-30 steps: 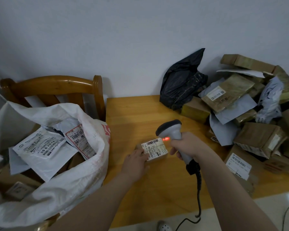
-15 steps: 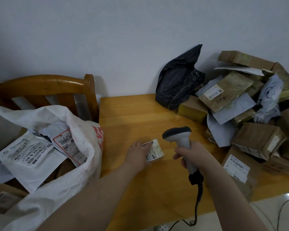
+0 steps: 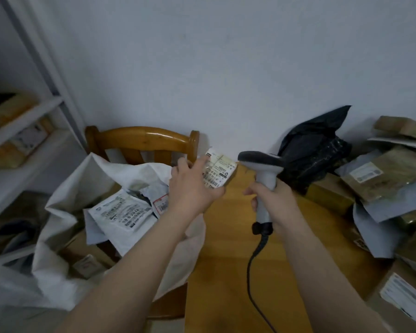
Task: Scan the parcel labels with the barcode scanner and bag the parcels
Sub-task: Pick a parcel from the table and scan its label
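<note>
The left hand (image 3: 192, 188) holds a small parcel (image 3: 217, 170) in the air, thumb at its lower edge (the label faces the camera). Just to its right, the right hand (image 3: 274, 200) grips the handle of the barcode scanner (image 3: 262, 164). The white sack (image 3: 65, 212) lies open below the left hand.

A plain, pale bluish-white wall (image 3: 226, 56) fills the upper half of the view, evenly lit by soft, dim light. Against it stands a wooden chair (image 3: 139, 140) with a glossy curved top rail and vertical slats; a highlight glints on the rail. Just right of the chair is a honey-coloured wooden table (image 3: 226, 272), its far edge at the wall. At the left rises a white shelf unit (image 3: 34, 111) with a slanting upright and flat boards. The greyish patch at the bottom left may be floor; it is too blurred to tell.
</note>
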